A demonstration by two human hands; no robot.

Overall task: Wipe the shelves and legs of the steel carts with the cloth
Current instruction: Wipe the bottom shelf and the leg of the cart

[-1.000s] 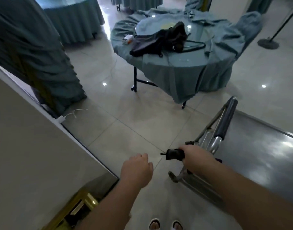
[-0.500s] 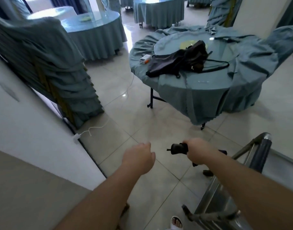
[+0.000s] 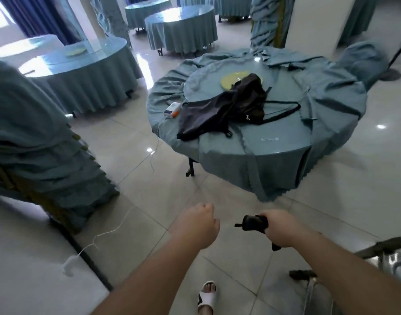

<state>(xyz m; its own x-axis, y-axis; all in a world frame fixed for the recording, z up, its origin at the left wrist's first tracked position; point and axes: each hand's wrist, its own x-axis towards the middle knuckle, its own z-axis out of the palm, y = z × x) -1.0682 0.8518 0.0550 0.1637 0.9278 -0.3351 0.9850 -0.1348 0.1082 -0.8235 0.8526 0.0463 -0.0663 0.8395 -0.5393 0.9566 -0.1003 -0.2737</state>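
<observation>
The right hand grips a dark cloth out over the tiled floor. The left hand is a loose fist, holding nothing. The steel cart sits at the lower right, apart from the cloth, near the round table.

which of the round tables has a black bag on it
The nearest table, straight ahead of the hands. A black bag lies on its rumpled cloth; the tables behind it carry no bag.
</observation>
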